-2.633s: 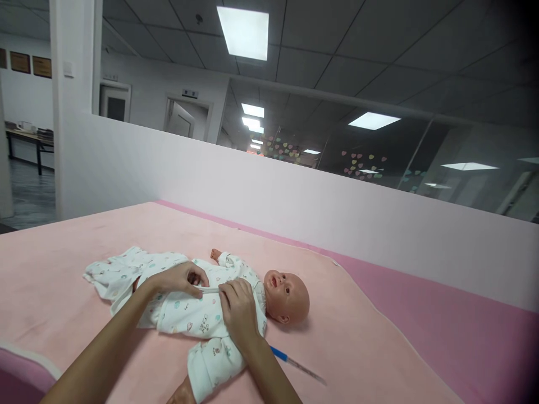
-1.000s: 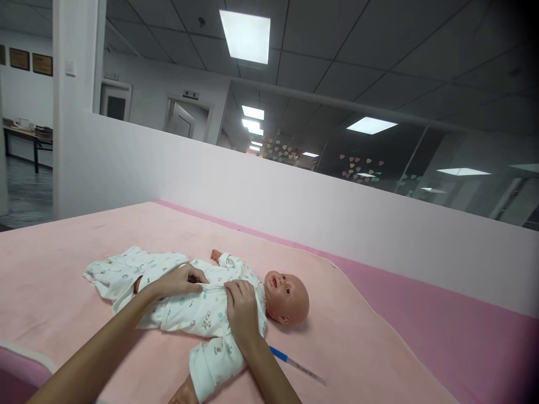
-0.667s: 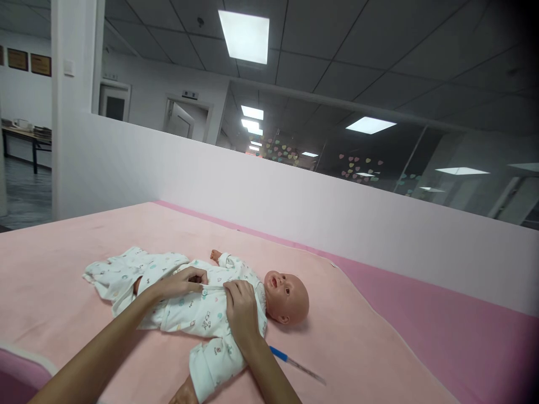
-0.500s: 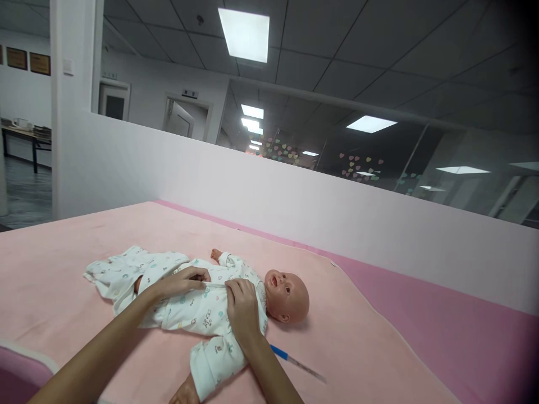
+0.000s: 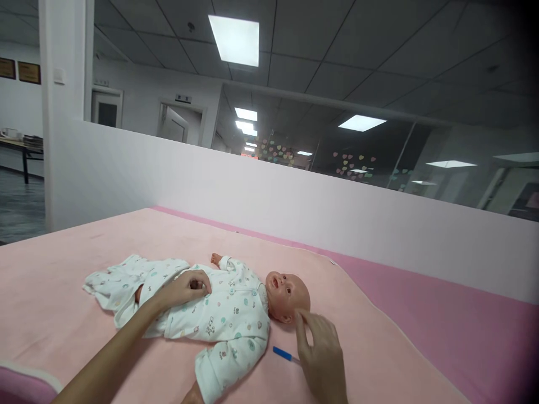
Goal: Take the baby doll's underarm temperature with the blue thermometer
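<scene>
Pale pink blanket (image 5: 379, 359) covers a darker pink mat (image 5: 475, 342), with a low white partition (image 5: 295, 207) behind it and lit ceiling panels (image 5: 234, 39) over a dim office.

On the blanket a baby doll (image 5: 288, 297) lies on its back, head toward the person's right, dressed in a white printed onesie (image 5: 229, 320) whose empty legs trail off to the left.

The left hand (image 5: 185, 287) rests on the doll's belly. Its fingers are curled inward against the front of the onesie, and I cannot tell whether they pinch the cloth.

The right hand (image 5: 322, 350) hangs just beside the doll's head with its fingers loosely spread and pointing up, holding nothing I can see. Under it lies a blue-ended stick (image 5: 281, 353). Only the blue end shows, and I cannot tell whether the palm touches it.

The doll looks light, with a hard, smooth head and limp limbs, so I would cup the head and back together rather than pull an arm. The onesie is soft and slack and should bunch easily; its front edges near the snaps are the place to take hold. The stick looks thin and probably fragile, best pinched at the blue end.
</scene>
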Available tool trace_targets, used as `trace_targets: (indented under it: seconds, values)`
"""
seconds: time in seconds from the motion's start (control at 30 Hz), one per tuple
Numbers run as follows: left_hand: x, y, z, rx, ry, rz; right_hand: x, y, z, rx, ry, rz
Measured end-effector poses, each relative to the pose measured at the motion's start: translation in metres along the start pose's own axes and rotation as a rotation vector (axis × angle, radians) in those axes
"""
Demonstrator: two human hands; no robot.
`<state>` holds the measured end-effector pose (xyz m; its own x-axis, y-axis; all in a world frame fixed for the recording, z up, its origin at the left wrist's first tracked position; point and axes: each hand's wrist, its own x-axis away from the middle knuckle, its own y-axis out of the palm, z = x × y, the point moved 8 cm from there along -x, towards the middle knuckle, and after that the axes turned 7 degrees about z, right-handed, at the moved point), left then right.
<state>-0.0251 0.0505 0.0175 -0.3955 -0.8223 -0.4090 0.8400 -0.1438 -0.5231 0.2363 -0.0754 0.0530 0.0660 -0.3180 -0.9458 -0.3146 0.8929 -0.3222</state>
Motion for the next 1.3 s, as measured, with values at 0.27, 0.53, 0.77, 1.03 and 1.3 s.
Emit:
trace_targets:
  seconds: [0.27,0.53,0.77,1.03,1.3]
  values:
    - [-0.012,-0.007,0.019,-0.160,0.007,0.153,0.089,0.006,0.069,-0.037,0.388,-0.385]
    - [-0.016,0.025,0.077,-0.004,0.222,0.646,0.006,-0.010,-0.003,-0.532,0.786,-0.443]
    - [-0.010,0.042,0.059,0.249,0.069,0.708,-0.022,0.039,-0.064,-0.661,0.680,-0.411]
    - [-0.013,0.034,0.018,0.724,-0.213,0.833,-0.106,0.000,-0.007,-0.954,0.767,-0.061]
    - [-0.017,0.039,0.005,0.957,-0.320,0.816,-0.110,0.011,-0.040,-0.751,0.346,-0.487]
